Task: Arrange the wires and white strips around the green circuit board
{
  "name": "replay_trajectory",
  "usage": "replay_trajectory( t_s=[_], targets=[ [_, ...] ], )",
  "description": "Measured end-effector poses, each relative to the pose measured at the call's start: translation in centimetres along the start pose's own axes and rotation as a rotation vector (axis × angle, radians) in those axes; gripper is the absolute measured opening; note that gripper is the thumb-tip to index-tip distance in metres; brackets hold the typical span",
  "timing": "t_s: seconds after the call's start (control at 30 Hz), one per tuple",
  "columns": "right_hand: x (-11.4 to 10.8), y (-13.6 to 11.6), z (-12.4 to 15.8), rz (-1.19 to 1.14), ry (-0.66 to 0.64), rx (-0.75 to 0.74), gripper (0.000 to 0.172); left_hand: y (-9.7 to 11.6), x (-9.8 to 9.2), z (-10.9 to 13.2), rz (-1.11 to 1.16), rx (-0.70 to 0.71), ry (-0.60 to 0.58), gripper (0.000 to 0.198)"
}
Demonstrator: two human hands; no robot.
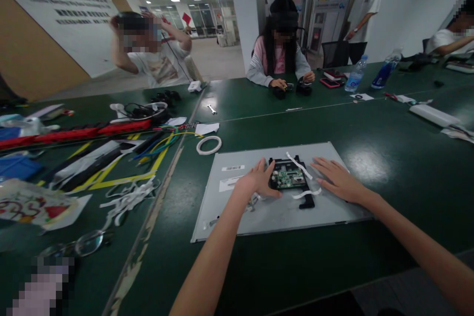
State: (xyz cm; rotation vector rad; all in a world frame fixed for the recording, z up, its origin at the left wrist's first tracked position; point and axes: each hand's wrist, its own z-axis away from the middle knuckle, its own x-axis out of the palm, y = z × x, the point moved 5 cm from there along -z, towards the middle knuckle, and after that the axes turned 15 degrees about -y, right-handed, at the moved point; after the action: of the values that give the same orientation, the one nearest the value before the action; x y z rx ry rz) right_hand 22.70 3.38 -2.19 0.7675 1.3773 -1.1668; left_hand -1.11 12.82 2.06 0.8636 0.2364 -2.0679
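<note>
On panel (333, 215), left hand (261, 180) perhaps touching board (288, 178).

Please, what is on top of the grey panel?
A circuit board in a black bracket, white strips, labels. Whatever the left hand and right hand cover is hidden.

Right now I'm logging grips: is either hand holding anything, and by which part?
Nothing appears held: the left hand spreads beside the black frame, the right hand lies open over the grey panel.
</note>
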Motion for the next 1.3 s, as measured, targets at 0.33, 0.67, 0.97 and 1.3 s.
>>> replay_trajectory(
  t_s=[0.33, 0.67, 0.97, 1.3],
  targets=[
    [-0.7, 0.6, -0.4, -0.239, 0.081, 0.035, 0.057, 1.6, 1.1, 0.1, 0.043, -0.113, 0.029, 0.133],
    [-0.3, -4.0, -4.5, -0.428, 0.073, -0.077, 0.054, 1.5, 1.0, 0.6, 0.032, -0.116, 0.038, 0.118],
    [-0.9, -4.7, -4.5, -0.566, 0.131, -0.075, 0.05, 1.5, 0.4, 1.1, 0.007, -0.093, 0.038, 0.113],
    [-0.7, -4.6, -4.4, -0.601, 0.113, -0.067, 0.052, 2.7, -0.2, 2.9, -0.002, -0.171, 0.092, 0.105]
  ],
)
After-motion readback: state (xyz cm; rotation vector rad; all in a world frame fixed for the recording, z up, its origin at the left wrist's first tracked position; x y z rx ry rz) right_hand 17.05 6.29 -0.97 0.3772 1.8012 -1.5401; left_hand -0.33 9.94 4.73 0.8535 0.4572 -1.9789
